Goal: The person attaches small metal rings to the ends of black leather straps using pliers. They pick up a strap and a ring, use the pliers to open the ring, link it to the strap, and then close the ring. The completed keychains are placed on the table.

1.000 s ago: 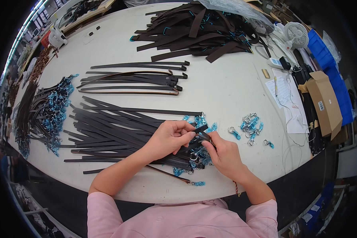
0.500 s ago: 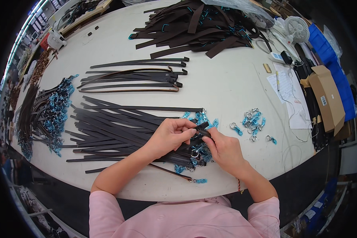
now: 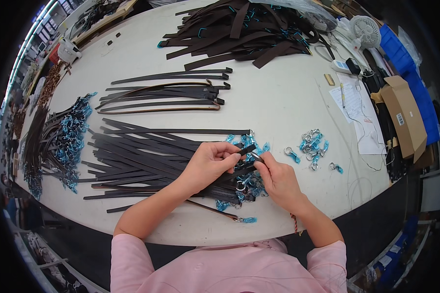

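Hands met over the near table edge. Left hand [image 3: 208,163], fingers curled, pinching the end of a dark strap [image 3: 246,150] between thumb and fingertips. Right hand [image 3: 277,178], closed likewise, gripping a metal ring [image 3: 257,157] at that same strap end, fingertips of both hands nearly touching. Strap end raised slightly above a spread of dark straps [image 3: 146,156] fanned out leftward. Beneath the right hand, rings with blue wrap [image 3: 244,188] at the strap ends. Just right, apart, a small heap of loose rings [image 3: 313,145]. Farther left, a bundle of straps with blue-wrapped rings [image 3: 63,141]. Beyond, a few long straps [image 3: 166,93] laid in parallel; at the far side, a big strap pile [image 3: 239,29]. Off right: paper [image 3: 354,105], cardboard box [image 3: 406,115], small fan [image 3: 365,30]. All on a white table [image 3: 278,88].
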The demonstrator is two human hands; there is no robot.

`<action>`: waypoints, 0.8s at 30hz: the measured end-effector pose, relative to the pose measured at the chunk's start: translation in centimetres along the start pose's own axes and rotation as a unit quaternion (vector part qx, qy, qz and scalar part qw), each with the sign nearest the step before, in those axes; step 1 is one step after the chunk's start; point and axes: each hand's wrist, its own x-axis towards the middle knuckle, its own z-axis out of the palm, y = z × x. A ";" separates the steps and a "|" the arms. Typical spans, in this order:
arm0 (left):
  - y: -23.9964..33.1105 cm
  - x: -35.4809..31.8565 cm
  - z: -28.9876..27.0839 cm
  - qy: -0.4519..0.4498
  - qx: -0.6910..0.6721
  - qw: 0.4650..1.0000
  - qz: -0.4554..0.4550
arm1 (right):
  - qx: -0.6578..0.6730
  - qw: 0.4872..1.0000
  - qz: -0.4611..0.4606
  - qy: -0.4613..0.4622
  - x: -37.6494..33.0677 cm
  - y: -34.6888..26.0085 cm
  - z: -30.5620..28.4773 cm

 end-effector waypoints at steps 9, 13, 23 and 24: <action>-0.1 -0.2 0.2 0.006 0.021 1.000 0.007 | -0.020 1.000 -0.016 -0.011 0.0 -0.4 0.3; -0.5 -0.3 0.5 0.005 0.043 0.999 0.032 | -0.037 0.999 -0.037 0.000 0.1 -0.1 0.5; -0.9 -0.1 0.4 0.009 0.057 0.997 0.049 | -0.071 0.996 -0.047 -0.006 0.3 -0.1 0.5; -0.9 -0.1 0.4 0.009 0.055 0.997 0.049 | -0.071 0.996 -0.047 -0.006 0.3 -0.1 0.5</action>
